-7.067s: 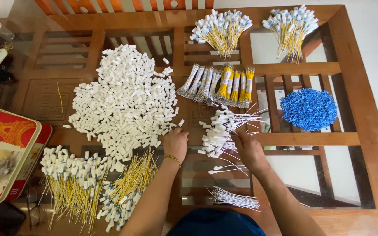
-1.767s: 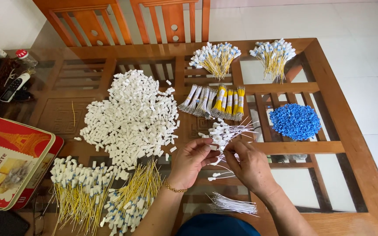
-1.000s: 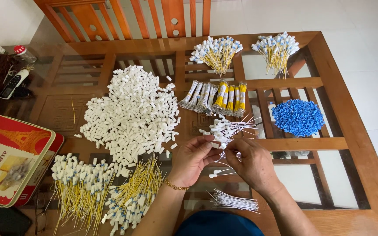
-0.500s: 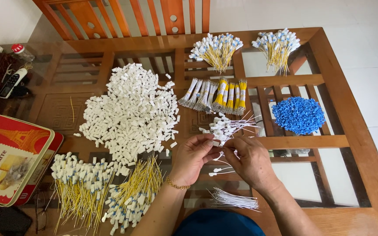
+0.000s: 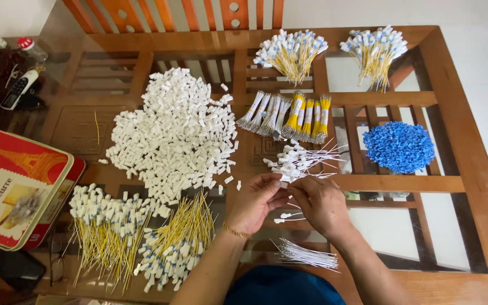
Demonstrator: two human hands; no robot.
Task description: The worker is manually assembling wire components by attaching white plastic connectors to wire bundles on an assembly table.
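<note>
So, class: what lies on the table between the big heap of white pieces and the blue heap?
In the head view, between the white heap and the blue heap lie tied wire bundles and a white-tagged wire pile.

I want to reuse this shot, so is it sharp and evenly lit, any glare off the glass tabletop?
Head view: soft even daylight, sharp across the white clip pile and blue bead pile; the glass tabletop shows pale floor through it, no harsh glare; left hand and right hand crisp, shadows faint.

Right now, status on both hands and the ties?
Left hand and right hand pinch together on one small white tie. White tie pile just beyond fingertips. Nothing in the way.
</note>
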